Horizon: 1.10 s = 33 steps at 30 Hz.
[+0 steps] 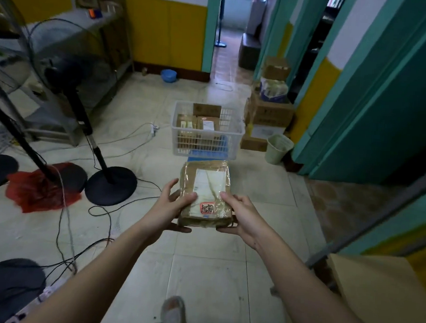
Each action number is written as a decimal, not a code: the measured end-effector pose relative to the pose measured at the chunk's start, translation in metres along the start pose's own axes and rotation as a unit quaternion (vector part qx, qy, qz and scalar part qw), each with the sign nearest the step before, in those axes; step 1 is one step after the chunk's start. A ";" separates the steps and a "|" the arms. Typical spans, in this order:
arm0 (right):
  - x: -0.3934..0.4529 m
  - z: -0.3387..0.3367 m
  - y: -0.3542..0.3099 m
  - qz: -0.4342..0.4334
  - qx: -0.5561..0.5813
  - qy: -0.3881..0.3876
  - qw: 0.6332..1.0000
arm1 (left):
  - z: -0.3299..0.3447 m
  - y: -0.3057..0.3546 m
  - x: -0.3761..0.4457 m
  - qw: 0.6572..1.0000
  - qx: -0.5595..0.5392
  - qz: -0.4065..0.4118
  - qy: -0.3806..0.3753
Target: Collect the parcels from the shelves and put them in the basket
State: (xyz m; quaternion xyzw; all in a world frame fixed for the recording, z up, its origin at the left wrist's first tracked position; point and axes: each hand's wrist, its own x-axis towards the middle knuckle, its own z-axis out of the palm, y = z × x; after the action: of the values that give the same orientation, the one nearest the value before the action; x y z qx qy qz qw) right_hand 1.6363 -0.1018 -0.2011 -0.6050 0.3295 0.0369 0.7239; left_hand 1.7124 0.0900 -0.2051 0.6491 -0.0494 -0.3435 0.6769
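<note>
Head view: tiled floor [207, 273], cables [99, 211], basket [206, 146] near teal door [374, 108].

I can't read the print on the parcel's [206, 193] white label, and my fingers under it are out of sight. The basket [207, 132] hides the lower parts of the boxes [198, 123] inside through its slats; their labels are too small to make out. The shelf [91, 16] at upper left is blurred, its contents unclear. The fan [63, 59] is smeared, and the frame cuts my shoe [174, 313] at the bottom.
</note>
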 end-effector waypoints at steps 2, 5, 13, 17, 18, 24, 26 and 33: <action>0.036 -0.003 -0.020 0.004 -0.004 0.006 1.000 | -0.002 0.011 0.042 1.000 -0.007 -0.007 0.002; 0.091 -0.005 -0.043 -0.001 0.021 0.024 0.999 | -0.005 0.034 0.107 1.000 0.000 0.000 0.000; 0.237 -0.029 -0.103 0.000 0.062 0.056 0.996 | 0.001 0.084 0.272 0.998 0.040 -0.052 -0.006; 0.326 -0.049 -0.135 0.007 0.051 0.054 0.997 | 0.012 0.106 0.361 0.995 0.046 -0.084 -0.004; 0.346 -0.054 -0.144 0.011 0.047 0.052 0.998 | 0.014 0.112 0.383 0.994 0.044 -0.095 -0.001; 0.455 -0.068 -0.201 0.062 0.016 0.025 0.998 | 0.014 0.155 0.495 0.986 0.048 -0.159 -0.002; 0.494 -0.065 -0.220 0.078 0.021 0.012 0.997 | 0.008 0.167 0.527 0.986 0.032 -0.160 0.019; 0.613 -0.009 -0.251 0.133 0.005 -0.034 0.990 | -0.048 0.170 0.625 0.985 0.007 -0.121 0.120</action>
State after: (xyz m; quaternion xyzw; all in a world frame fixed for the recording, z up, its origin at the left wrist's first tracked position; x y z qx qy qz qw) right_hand 2.2244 -0.3879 -0.3080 -0.5505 0.3826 0.1518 0.7263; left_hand 2.2797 -0.2137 -0.2946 0.6914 0.1089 -0.3417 0.6271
